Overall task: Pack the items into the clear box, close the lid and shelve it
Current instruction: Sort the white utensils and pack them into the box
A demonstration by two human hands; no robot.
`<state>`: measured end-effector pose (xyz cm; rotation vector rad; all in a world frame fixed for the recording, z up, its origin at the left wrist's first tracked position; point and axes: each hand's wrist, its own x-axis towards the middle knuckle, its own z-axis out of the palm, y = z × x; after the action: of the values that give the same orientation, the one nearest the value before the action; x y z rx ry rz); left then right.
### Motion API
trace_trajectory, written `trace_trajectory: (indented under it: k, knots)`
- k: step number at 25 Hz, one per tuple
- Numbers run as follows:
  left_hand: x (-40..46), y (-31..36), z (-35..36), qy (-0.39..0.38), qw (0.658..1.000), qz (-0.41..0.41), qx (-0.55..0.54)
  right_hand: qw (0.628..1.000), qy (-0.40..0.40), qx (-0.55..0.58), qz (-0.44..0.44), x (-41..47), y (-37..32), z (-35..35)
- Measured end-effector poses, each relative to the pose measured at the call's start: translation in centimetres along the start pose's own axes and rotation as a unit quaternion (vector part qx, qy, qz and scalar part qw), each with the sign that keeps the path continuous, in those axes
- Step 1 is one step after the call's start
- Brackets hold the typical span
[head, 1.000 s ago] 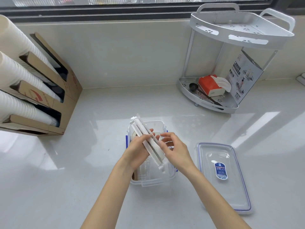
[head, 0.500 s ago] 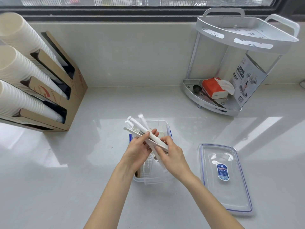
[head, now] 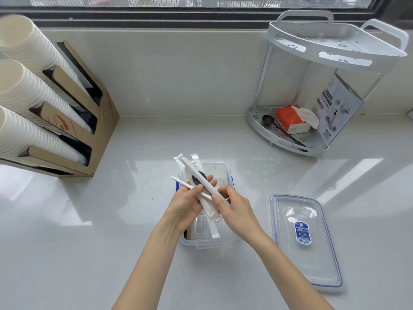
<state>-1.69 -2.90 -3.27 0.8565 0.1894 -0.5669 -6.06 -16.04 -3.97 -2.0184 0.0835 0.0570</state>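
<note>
A clear box [head: 225, 172] with blue latches stands open on the white counter in front of me. Over it both hands hold a bundle of white paper-wrapped straws [head: 194, 170], slanting from upper left to lower right. My left hand [head: 184, 205] grips the bundle from the left. My right hand [head: 234, 209] pinches it from the right. A dark round item shows behind the straws. Clear plastic items lie inside the box, partly hidden by my hands. The clear lid [head: 306, 240] with a blue label lies flat to the right of the box.
A cardboard holder [head: 89, 121] with stacks of white paper cups [head: 26, 95] stands at the left. A white two-tier corner shelf [head: 330, 50] stands at the back right, its lower tier holding a red tissue pack [head: 289, 118], a black scoop and a printed card.
The straw bundle has fanned apart in my hands and risen slightly over the box. The box and lid have not moved.
</note>
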Motion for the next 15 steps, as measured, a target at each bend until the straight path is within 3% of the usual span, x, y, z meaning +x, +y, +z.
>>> trace_trajectory:
  k: [7,15]
  knots:
    - [-0.05,-0.21,-0.16,-0.021,1.000,-0.007,-0.010,0.999,0.016,0.027,0.021,0.27,-0.11,0.02]
    - [0.34,-0.38,-0.01,0.001,0.999,-0.003,0.035,1.000,-0.017,-0.010,-0.008,-0.11,-0.36,0.44]
